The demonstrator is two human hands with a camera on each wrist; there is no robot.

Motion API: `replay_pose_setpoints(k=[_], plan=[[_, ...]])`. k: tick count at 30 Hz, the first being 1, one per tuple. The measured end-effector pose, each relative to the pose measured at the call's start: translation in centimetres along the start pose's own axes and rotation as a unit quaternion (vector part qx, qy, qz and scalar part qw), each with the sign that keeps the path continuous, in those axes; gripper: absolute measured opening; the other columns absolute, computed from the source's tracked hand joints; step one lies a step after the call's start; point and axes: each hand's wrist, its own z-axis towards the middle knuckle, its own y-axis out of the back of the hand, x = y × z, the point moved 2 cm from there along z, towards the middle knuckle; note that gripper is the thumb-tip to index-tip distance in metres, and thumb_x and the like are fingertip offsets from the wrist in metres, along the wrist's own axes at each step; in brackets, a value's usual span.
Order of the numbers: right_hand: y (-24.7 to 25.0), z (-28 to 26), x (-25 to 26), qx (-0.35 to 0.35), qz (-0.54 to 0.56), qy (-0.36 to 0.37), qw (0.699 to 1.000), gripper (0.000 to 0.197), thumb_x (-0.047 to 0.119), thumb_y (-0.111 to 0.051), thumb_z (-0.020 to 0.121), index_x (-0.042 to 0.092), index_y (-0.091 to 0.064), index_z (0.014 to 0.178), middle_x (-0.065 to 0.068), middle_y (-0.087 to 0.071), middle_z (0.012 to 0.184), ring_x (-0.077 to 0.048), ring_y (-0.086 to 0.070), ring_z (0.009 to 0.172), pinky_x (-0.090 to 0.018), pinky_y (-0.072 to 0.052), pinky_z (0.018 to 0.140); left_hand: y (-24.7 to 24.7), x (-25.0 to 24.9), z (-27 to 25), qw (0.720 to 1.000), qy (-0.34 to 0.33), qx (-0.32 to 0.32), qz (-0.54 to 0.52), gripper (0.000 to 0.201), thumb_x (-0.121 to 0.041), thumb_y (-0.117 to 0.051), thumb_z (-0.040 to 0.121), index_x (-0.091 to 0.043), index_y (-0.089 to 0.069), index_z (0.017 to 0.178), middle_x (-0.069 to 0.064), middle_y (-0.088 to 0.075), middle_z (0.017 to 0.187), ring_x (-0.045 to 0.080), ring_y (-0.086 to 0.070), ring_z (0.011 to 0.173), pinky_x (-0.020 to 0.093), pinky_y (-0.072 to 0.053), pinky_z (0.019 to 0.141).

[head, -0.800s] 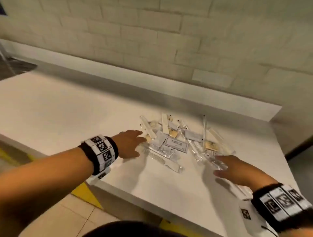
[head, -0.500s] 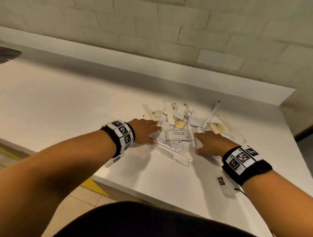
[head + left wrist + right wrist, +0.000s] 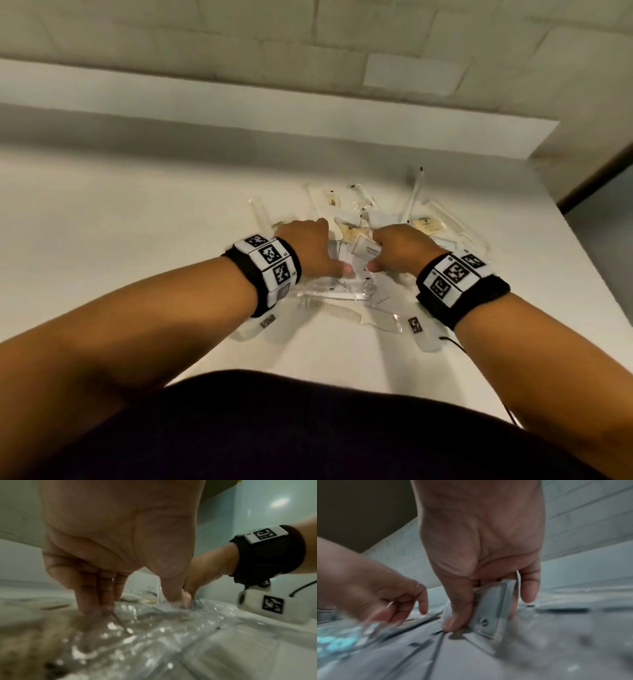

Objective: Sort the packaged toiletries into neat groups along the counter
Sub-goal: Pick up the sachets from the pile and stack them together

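Toiletries (image 3: 359, 240) in small packets lie in a messy pile on the white surface (image 3: 137, 205), and both hands are down in the pile.

The right hand (image 3: 397, 248) has its grip closed on a flat white packet (image 3: 491, 608). The thumb (image 3: 453, 620) is on one side and the other fingers are behind it. The packet stands up on its edge, with its low corner touching the pile. It has small dark print on it, too blurry to read.

The left hand (image 3: 308, 246) is just beside the right hand, thumbs close together. Its fingers (image 3: 92, 599) point down and press on shiny clear wrappers (image 3: 145, 635). The thumb (image 3: 171, 588) pushes down there too. This grip is spread out and has not closed around anything that I can see.

Just under both grips, nearer the person, lies a white comb in a clear bag (image 3: 339, 311). Past the fingertips, toward the wall, there are long thin clear packets (image 3: 414, 195) and small tan packets (image 3: 428, 224). One clear tube (image 3: 261, 216) lies out to the left of the left grip.

Each wrist wears a black band with black and white square marks (image 3: 270, 263).
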Motion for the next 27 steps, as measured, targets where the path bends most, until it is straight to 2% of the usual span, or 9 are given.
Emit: replay_pose_setpoints(k=[6, 9, 11, 13, 16, 19, 23, 25, 27], plan=[[2.6, -1.4, -6.6, -0.072, 0.14, -0.126, 0.979, 0.029, 0.025, -0.073, 0.081, 0.019, -0.047, 0.07, -0.004, -0.058, 0.082, -0.025, -0.058, 0.077, -0.029, -0.041, 0.062, 0.1, 1.2, 2.0, 0.993, 0.036, 0.058, -0.1, 0.091, -0.042, -0.081, 0.068, -0.009, -0.029, 0.135, 0.006, -0.063, 0.109, 0.025, -0.06, 0.093, 0.037, -0.051, 0.076], [3.3, -2.8, -9.6, -0.13, 0.163, -0.189, 0.96, 0.021, 0.016, -0.071, 0.08, 0.012, -0.05, 0.078, -0.005, -0.055, 0.077, -0.026, -0.055, 0.074, -0.028, -0.039, 0.06, 1.0, 2.1, 2.0, 0.991, 0.035, 0.031, -0.129, 0.057, -0.029, -0.072, 0.078, -0.01, -0.045, 0.124, 0.005, -0.061, 0.104, 0.023, -0.059, 0.089, 0.032, -0.049, 0.068], [3.3, -3.4, -11.2, -0.145, 0.208, -0.221, 0.942, 0.017, 0.007, -0.068, 0.08, 0.008, -0.054, 0.088, -0.009, -0.06, 0.076, -0.029, -0.062, 0.07, -0.033, -0.053, 0.063, 1.8, 2.6, 2.1, 0.989, 0.031, 0.007, -0.142, 0.034, -0.026, -0.059, 0.086, -0.009, -0.052, 0.115, 0.004, -0.059, 0.099, 0.022, -0.056, 0.086, 0.029, -0.044, 0.061], [3.0, -3.4, -12.3, -0.14, 0.217, -0.238, 0.936, 0.018, 0.006, -0.066, 0.08, 0.005, -0.057, 0.095, -0.014, -0.066, 0.08, -0.031, -0.068, 0.071, -0.042, -0.059, 0.071, 2.7, 2.9, 2.6, 0.988, 0.038, 0.002, -0.147, 0.03, -0.02, -0.051, 0.09, -0.009, -0.048, 0.118, 0.002, -0.053, 0.093, 0.02, -0.052, 0.081, 0.028, -0.036, 0.054], [2.9, -3.2, -12.8, -0.131, 0.154, -0.223, 0.954, 0.021, 0.019, -0.07, 0.079, 0.004, -0.063, 0.092, -0.016, -0.068, 0.088, -0.031, -0.064, 0.078, -0.036, -0.054, 0.072, 3.0, 2.4, 3.3, 0.986, 0.044, 0.013, -0.159, 0.027, -0.013, -0.05, 0.09, -0.011, -0.044, 0.116, 0.001, -0.051, 0.085, 0.017, -0.051, 0.072, 0.027, -0.034, 0.05], [2.5, -2.0, -11.8, -0.097, 0.125, -0.163, 0.974, 0.023, 0.023, -0.073, 0.077, 0.007, -0.067, 0.093, -0.01, -0.065, 0.096, -0.022, -0.056, 0.079, -0.028, -0.042, 0.068, 1.8, 1.1, 3.0, 0.994, -0.003, 0.046, -0.097, 0.016, -0.022, -0.046, 0.094, -0.012, -0.053, 0.105, -0.002, -0.055, 0.082, 0.014, -0.052, 0.07, 0.026, -0.036, 0.056], [1.1, 0.2, -10.6, -0.035, 0.022, -0.083, 0.996, 0.044, 0.033, -0.076, 0.073, 0.012, -0.064, 0.11, -0.008, -0.05, 0.111, -0.027, -0.055, 0.098, -0.033, -0.046, 0.078, 0.0, -0.5, 1.7, 0.991, -0.072, 0.108, -0.044, 0.017, -0.032, -0.047, 0.095, -0.023, -0.061, 0.092, -0.007, -0.059, 0.08, 0.013, -0.055, 0.075, 0.024, -0.038, 0.062], [0.6, 1.0, -10.6, -0.025, -0.012, -0.066, 0.997, 0.056, 0.036, -0.076, 0.073, 0.016, -0.058, 0.122, -0.008, -0.046, 0.114, -0.03, -0.052, 0.106, -0.038, -0.048, 0.087, 0.2, -0.5, 1.3, 0.988, -0.069, 0.135, -0.039, 0.016, -0.036, -0.049, 0.093, -0.026, -0.06, 0.087, -0.008, -0.059, 0.079, 0.015, -0.056, 0.078, 0.026, -0.038, 0.064], [0.3, 1.4, -10.9, -0.013, 0.003, -0.064, 0.998, 0.072, 0.035, -0.079, 0.071, 0.02, -0.047, 0.134, -0.01, -0.048, 0.123, -0.031, -0.052, 0.112, -0.042, -0.048, 0.093, 0.9, 0.3, 1.6, 0.994, -0.035, 0.099, -0.044, 0.019, -0.038, -0.048, 0.094, -0.024, -0.057, 0.085, -0.007, -0.058, 0.079, 0.016, -0.054, 0.077, 0.028, -0.037, 0.063]])
